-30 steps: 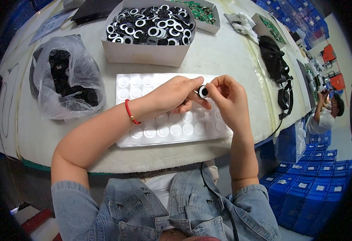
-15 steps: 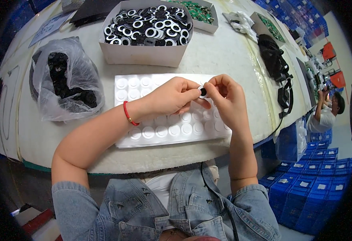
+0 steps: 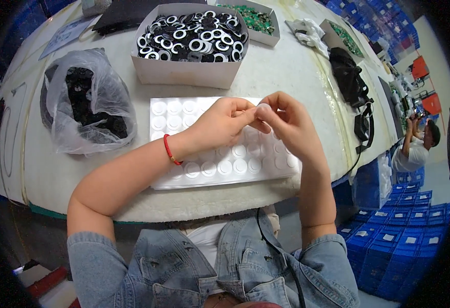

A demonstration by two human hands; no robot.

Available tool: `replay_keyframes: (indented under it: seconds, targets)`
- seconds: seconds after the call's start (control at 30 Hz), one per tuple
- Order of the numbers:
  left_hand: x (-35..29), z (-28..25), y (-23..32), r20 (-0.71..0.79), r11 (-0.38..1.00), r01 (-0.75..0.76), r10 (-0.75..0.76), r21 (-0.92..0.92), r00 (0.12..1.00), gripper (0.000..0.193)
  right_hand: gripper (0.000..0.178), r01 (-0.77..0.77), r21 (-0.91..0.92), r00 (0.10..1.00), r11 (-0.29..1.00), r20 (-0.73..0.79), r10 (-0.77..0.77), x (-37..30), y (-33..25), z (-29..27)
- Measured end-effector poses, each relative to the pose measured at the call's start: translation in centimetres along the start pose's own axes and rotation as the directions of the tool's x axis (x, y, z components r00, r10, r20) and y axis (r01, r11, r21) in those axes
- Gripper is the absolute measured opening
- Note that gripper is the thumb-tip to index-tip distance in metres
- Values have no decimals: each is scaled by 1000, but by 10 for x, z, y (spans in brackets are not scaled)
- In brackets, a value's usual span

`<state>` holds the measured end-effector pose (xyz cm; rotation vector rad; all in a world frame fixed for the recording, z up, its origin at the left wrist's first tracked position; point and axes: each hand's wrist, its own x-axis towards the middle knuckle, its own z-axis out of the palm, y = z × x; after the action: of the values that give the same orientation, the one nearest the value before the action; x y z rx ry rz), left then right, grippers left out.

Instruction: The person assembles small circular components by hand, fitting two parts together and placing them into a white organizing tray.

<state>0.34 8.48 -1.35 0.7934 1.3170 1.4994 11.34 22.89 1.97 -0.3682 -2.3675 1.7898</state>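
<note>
My left hand (image 3: 230, 121) and my right hand (image 3: 293, 126) meet above a white sheet of round stickers (image 3: 209, 169). Between their pinched fingertips is a small round piece (image 3: 262, 107), now mostly covered by the fingers; only a pale, whitish edge shows. Both thumbs press toward each other on it. Beneath the hands, the sheet carries rows of white discs, some hidden by my left forearm and fingers. Just beyond stands a white box (image 3: 184, 72) heaped with black round parts bearing white rings (image 3: 195, 44).
At the left sits a clear plastic bag (image 3: 89, 108) of black parts. Open boxes of green circuit boards (image 3: 256, 25) stand at the far side. A black bag-like item (image 3: 347, 74) with a strap lies right. Blue crates (image 3: 384, 246) and another person (image 3: 412, 146) are farther right.
My fingers have closed further over the small round piece, so its black centre and white ring no longer show. My right hand has tilted slightly inward over it.
</note>
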Motion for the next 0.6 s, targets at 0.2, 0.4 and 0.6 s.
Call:
replay_keyframes:
  seconds: [0.2, 0.4, 0.6]
  targets:
    - [6, -13, 3, 38, 947, 89, -81, -309, 996, 79, 26, 231, -92, 965, 969, -103, -240, 65, -33, -1]
    - [4, -17, 4, 47, 904, 106, -95, -414, 994, 91, 28, 334, -468, 930, 819, 20, -367, 51, -32, 10]
    - [-1, -8, 3, -54, 975, 76, -89, -209, 995, 96, 19, 246, -516, 969, 821, 132, -207, 12, -20, 29]
